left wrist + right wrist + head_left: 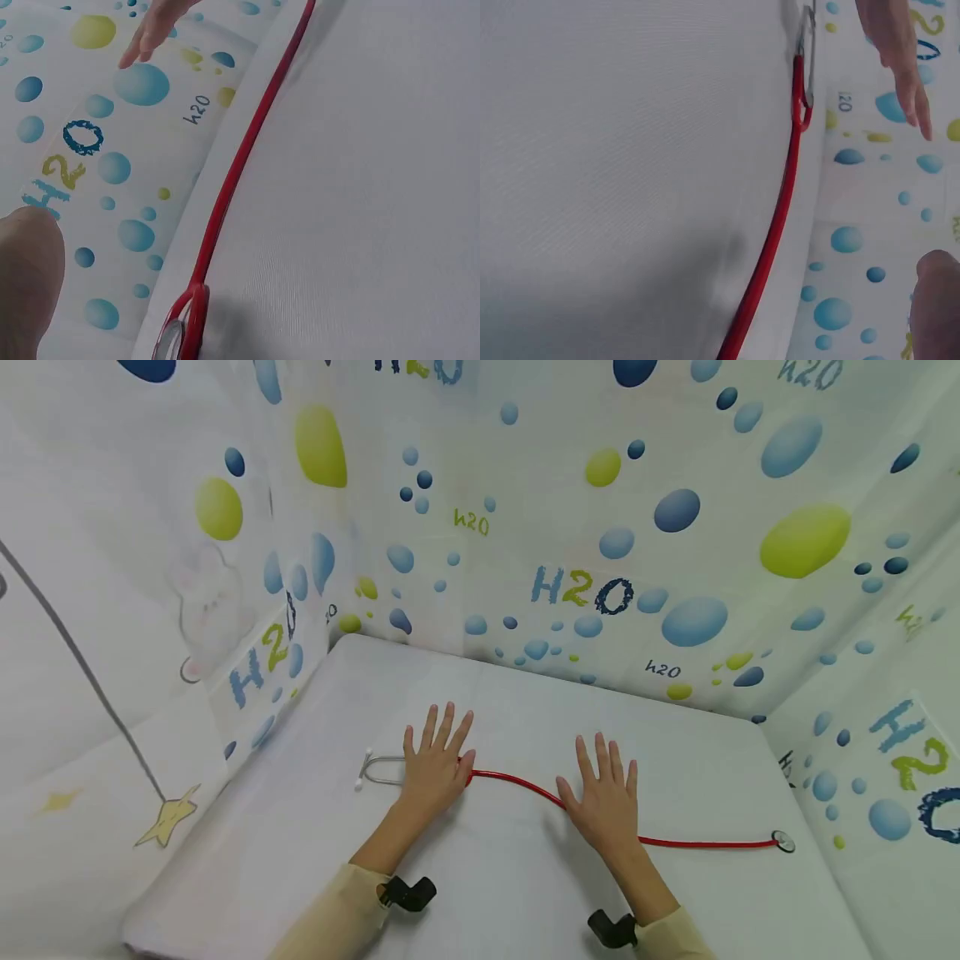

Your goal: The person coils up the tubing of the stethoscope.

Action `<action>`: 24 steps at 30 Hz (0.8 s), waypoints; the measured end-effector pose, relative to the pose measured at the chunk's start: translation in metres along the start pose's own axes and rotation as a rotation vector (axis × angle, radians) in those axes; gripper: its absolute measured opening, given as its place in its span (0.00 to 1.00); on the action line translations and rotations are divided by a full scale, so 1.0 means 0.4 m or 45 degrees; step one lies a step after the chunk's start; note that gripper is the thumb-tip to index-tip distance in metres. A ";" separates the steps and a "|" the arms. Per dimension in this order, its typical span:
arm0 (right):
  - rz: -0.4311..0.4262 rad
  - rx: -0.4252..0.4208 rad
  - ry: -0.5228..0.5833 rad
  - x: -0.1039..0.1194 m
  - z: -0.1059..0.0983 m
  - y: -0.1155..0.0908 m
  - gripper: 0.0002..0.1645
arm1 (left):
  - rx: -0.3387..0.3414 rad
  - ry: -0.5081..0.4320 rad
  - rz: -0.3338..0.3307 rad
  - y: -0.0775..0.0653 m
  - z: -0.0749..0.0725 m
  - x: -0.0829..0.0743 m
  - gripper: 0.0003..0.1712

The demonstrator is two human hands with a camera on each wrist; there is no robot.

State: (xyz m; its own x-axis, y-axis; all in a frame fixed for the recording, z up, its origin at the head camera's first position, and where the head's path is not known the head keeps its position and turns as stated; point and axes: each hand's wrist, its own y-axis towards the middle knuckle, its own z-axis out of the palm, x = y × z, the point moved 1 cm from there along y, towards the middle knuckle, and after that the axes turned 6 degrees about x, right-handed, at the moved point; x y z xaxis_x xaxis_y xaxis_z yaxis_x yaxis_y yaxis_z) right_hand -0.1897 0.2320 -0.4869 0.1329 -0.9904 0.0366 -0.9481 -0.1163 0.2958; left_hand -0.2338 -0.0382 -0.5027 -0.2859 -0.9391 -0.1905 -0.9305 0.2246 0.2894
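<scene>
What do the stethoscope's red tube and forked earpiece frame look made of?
Long red stethoscope tube: glossy, probably rubber or soft plastic, as it curves smoothly and catches highlights. Thin silver forked earpiece frame: likely smooth metal, judging by its grey shine.

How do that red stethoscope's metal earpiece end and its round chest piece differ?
The metal earpiece end has two arms with white tips; the chest piece is a small disc. The earpiece end is longer than the chest piece. In the head view, the left hand hides part of the earpiece end; the chest piece shows uncovered. Both join the red tube and lie on the white table.
</scene>
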 end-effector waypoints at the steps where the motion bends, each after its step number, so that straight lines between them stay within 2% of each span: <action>1: 0.010 0.016 0.001 -0.007 -0.001 -0.001 0.45 | 0.002 -0.007 -0.003 0.004 -0.004 0.011 0.37; 3: 0.028 0.046 0.005 -0.021 -0.003 -0.004 0.43 | 0.019 -0.015 -0.013 0.011 -0.013 0.039 0.37; 5: 0.030 0.065 0.012 -0.037 -0.005 -0.011 0.39 | 0.072 -0.053 -0.019 0.016 -0.026 0.073 0.35; 10: 0.003 0.124 0.018 -0.070 -0.007 -0.033 0.25 | 0.313 -0.127 0.035 0.012 -0.042 0.182 0.22; 14: 0.009 0.218 0.016 -0.095 0.004 -0.055 0.20 | 0.460 -0.136 0.091 -0.003 -0.038 0.246 0.16; 18: 0.019 0.259 0.012 -0.110 0.023 -0.075 0.17 | 0.506 -0.133 0.120 -0.020 -0.027 0.275 0.14; 24: 0.026 0.257 0.037 -0.112 0.033 -0.090 0.11 | 0.486 -0.144 0.141 -0.029 -0.017 0.292 0.13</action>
State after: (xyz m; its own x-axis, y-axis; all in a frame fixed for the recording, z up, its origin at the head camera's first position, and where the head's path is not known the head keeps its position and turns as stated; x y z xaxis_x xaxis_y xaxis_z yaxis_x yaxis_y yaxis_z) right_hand -0.1654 0.2795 -0.5118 0.1185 -0.9905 0.0694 -0.9890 -0.1114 0.0978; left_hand -0.2547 -0.1524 -0.5219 -0.3928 -0.8742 -0.2855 -0.9046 0.4231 -0.0510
